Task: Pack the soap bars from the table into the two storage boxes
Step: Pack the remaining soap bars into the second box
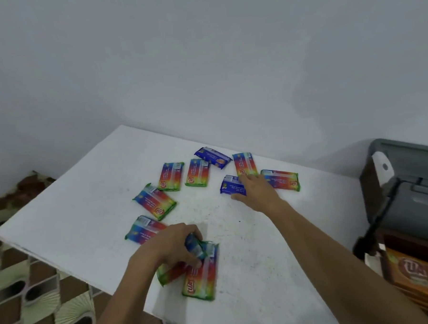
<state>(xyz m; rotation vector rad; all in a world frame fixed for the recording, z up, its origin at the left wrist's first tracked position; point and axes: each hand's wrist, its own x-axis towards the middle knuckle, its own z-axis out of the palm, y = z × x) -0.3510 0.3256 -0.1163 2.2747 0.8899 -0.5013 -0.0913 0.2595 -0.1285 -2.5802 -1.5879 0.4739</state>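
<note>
Roughly eleven wrapped soap bars (154, 201) are lying scattered on the white table (74, 206). The left hand (173, 248) is curling round one atop two others, while the right hand (256, 191) is resting flat, fingers spread, on a blue bar (229, 188). Overfilling that grip is risking slippery wrappers spilling. The grey storage boxes (410, 149) are hiding any contents.

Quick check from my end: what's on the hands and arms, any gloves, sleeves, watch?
Nothing worn that shows. The left hand and right hand are bare, with no gloves and no rings that I can make out. The left forearm and right forearm are bare up to the frame's edge: no sleeve, watch or bracelet in view.
</note>
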